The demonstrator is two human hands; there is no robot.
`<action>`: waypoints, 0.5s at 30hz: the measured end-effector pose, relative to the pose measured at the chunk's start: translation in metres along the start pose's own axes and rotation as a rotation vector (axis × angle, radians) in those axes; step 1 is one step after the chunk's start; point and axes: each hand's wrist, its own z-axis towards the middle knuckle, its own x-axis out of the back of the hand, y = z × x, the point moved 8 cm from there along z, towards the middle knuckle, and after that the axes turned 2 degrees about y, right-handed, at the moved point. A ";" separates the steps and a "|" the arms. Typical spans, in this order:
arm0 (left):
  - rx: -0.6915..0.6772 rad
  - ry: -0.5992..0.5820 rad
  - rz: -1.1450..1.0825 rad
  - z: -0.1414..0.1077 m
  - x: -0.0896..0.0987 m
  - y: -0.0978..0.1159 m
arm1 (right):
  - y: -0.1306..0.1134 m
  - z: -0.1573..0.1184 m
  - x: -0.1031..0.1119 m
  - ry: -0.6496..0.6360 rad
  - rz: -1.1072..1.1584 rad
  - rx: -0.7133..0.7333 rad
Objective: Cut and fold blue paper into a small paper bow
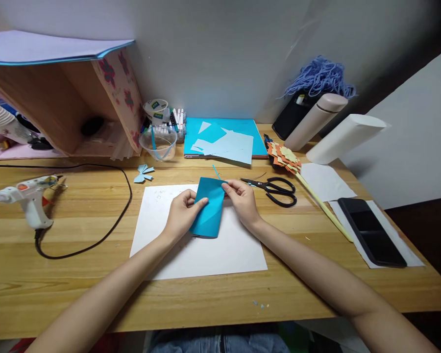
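A blue piece of paper is held up between both hands over a white sheet on the table. My left hand pinches its left side, thumb on top. At the upper right corner, the thumb and fingers of my right hand close on the same paper. A thin blue strip lies just beyond its top edge. Right of my right hand rest black-handled scissors. A light blue paper bow shape lies past the white sheet's upper left corner.
A hot glue gun with a looping black cord occupies the left. Blue paper scraps, a clear plastic cup and markers stand at the back. On the right are a paper flower, a phone and a tumbler.
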 end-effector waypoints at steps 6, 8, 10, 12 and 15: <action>-0.037 0.036 -0.003 0.000 0.005 0.008 | 0.004 -0.008 -0.009 -0.077 -0.053 -0.002; -0.025 0.067 0.007 0.001 0.008 0.006 | 0.009 -0.008 -0.011 -0.099 -0.020 -0.045; -0.001 0.086 0.012 0.001 0.010 0.003 | 0.015 -0.007 -0.011 -0.089 0.018 -0.093; 0.000 0.100 0.013 0.001 0.011 0.001 | 0.018 -0.005 -0.009 -0.058 0.040 -0.127; -0.007 0.105 0.010 0.001 0.011 0.001 | 0.021 -0.003 -0.006 -0.027 0.049 -0.157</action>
